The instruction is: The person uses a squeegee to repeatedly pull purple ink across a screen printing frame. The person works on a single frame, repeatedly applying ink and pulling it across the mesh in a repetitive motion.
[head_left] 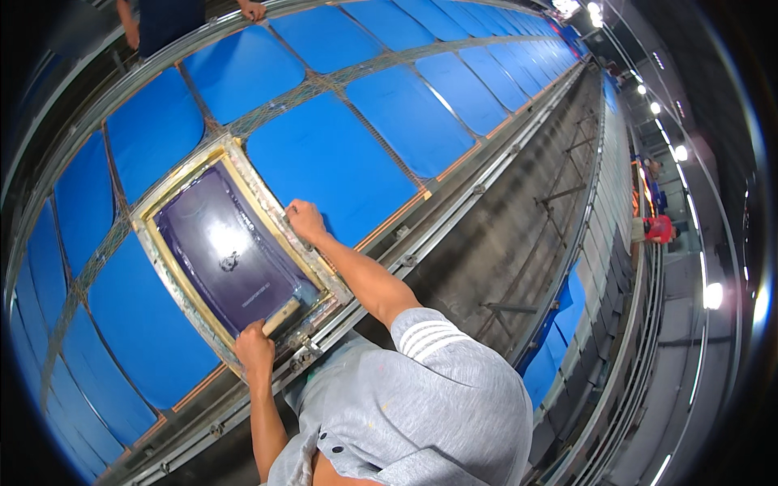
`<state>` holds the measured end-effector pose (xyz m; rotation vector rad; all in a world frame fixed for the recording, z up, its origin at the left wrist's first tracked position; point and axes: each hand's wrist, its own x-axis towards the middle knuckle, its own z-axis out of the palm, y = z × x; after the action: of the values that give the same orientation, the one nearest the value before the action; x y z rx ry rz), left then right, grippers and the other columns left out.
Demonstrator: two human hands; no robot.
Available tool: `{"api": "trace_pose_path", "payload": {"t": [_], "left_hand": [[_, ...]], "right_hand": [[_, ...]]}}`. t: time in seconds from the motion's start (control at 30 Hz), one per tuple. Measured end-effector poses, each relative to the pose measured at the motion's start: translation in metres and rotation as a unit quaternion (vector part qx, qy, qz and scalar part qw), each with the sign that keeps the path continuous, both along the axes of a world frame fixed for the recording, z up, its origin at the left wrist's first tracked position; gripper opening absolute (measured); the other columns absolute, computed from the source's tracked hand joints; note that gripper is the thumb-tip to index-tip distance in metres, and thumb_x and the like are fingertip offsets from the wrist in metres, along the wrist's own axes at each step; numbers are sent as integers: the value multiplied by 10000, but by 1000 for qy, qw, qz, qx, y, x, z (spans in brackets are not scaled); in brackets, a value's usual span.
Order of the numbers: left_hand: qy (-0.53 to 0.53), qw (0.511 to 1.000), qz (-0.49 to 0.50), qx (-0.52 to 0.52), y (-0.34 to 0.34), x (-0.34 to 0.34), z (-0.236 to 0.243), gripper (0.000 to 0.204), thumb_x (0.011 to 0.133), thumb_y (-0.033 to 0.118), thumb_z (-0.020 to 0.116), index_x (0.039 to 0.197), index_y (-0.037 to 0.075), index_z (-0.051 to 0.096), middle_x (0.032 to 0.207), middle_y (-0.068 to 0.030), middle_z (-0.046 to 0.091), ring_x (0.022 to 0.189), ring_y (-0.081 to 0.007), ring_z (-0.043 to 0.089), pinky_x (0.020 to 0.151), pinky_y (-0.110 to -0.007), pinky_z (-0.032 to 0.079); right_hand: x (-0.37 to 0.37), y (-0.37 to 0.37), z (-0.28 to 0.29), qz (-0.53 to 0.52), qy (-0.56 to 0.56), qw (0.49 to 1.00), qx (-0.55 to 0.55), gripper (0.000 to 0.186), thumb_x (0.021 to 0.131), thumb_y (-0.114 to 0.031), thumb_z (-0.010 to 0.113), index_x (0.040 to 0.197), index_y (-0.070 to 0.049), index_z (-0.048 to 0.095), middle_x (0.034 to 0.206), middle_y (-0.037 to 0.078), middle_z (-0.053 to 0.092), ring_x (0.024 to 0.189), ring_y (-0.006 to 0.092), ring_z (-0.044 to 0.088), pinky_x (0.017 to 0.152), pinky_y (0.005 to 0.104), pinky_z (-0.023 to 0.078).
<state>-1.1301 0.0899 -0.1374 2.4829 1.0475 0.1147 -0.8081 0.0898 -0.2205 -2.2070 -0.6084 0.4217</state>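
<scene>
A screen-printing frame (180,279) with a pale, paint-crusted border lies on the long printing table. Its dark purple mesh (203,251) carries a small emblem and a line of lettering, and a bright reflection sits mid-screen. At the frame's near end, my left hand (255,348) is closed round the end of a beige squeegee (282,315), which lies across the inside of the frame. My right hand (305,221) is closed on the frame's right-hand edge, its fingertips partly hidden.
Blue fabric panels (324,162) cover the table in rows. A metal rail (454,212) runs along its near edge, beside a grey aisle floor (494,251). Another table (596,324) stands to the right. A person (170,24) stands across the table; one in red (660,229) is far right.
</scene>
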Motion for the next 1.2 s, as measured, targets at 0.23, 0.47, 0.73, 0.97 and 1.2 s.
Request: {"api": "trace_pose_path", "payload": {"t": [0.23,0.47,0.73,0.97,1.2], "left_hand": [[-34,999,18,33,-22,-13,-7,344,698,-57,598,1000,54,718,968,-154,717,875,-371,686,745,-447,539],[-79,995,21,55,-26,-21,-25,400,644,-41,661,1036,28,692,1020,-137,708,937,-350,670,798,-440,524],[-146,978,20,147,148,69,-45,241,683,9,636,923,33,626,931,-155,670,883,-338,652,786,-423,515],[7,999,32,40,337,145,-14,106,712,72,658,789,41,724,829,-204,707,842,-366,707,743,-477,558],[-46,999,-14,-4,400,197,-46,138,783,171,699,744,40,680,714,-158,679,718,-339,673,658,-437,535]], "right_hand": [[1,5,1,13,-2,1000,-29,250,919,-268,560,958,-81,722,888,210,708,884,440,660,784,518,516],[-2,16,1,35,-1,999,-20,241,898,-227,567,1014,-102,737,996,190,717,945,401,674,814,481,520],[11,-1,-11,76,-102,991,-30,241,938,-217,589,1015,-41,734,1087,193,650,1025,350,602,907,430,463],[11,190,104,329,-256,900,129,394,859,-280,738,1113,14,677,1126,169,640,1106,354,562,995,451,412],[23,308,97,418,-166,862,-235,292,754,-266,728,933,-37,711,989,167,695,915,347,646,817,457,506]]}}
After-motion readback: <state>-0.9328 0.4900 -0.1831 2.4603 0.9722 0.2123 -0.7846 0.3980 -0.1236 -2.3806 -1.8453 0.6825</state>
